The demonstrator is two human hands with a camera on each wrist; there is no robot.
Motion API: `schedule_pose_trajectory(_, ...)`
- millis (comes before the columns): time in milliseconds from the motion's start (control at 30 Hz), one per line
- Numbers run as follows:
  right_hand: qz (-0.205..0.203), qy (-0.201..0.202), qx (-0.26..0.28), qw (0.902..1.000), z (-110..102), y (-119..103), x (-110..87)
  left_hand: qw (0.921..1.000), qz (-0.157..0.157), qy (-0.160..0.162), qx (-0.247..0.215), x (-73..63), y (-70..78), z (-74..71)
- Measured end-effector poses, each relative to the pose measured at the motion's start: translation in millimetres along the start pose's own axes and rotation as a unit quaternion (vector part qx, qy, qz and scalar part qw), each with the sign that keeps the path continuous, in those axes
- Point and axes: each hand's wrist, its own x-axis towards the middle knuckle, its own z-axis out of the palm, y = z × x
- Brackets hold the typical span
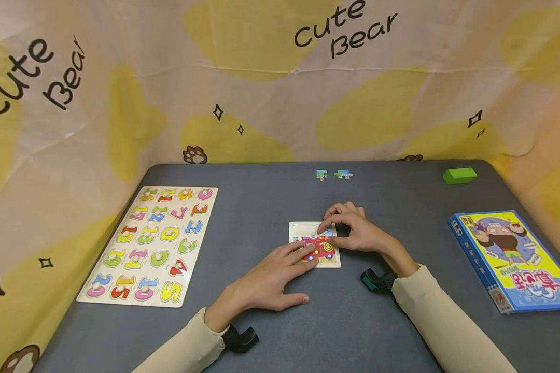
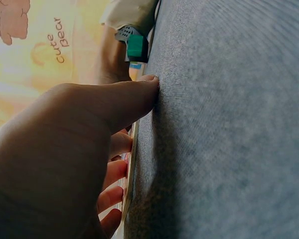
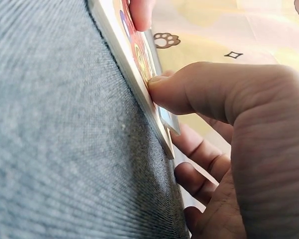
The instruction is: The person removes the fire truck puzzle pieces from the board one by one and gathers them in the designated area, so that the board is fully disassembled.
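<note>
Pinching with the right grip (image 1: pixel 354 230), narrow, a tilted puzzle piece (image 3: pixel 167 118) between thumb and finger, over the edge of the puzzle board (image 1: pixel 303 228). Resting with the left grip (image 1: pixel 277 272), wide, fingers extended, on the board's red vehicle picture. Find the puzzle board between both grips, flat on the counter (image 1: pixel 247 207). Note two loose pieces (image 1: pixel 343 174) beyond both grips, the number board (image 1: pixel 157 298) left of the left grip, and the blue-yellow box (image 1: pixel 518 264) right of the right grip.
</note>
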Motion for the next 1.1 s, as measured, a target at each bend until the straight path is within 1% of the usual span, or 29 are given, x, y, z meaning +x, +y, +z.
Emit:
schedule_pose_trajectory(200,-0.011,0.000,0.007,0.9999,-0.5,-0.3,0.7,1.0000,0.000,0.000,0.001,-0.3,-0.5,0.5)
schedule_pose_trajectory(467,-0.020,0.008,0.000,0.9998,0.2,1.7,-0.5,1.0000,0.001,0.000,-0.003,-0.9,-1.1,0.0)
schedule_pose_trajectory(800,-0.012,0.018,0.006,0.9997,-0.3,2.0,-0.4,0.9996,-0.014,-0.020,-0.015,-0.1,-1.6,-0.7)
schedule_pose_trajectory(1100,-0.013,0.012,0.000,0.9998,-1.4,2.7,-1.3,0.9996,-0.015,-0.019,-0.015,-0.1,-1.3,-0.4)
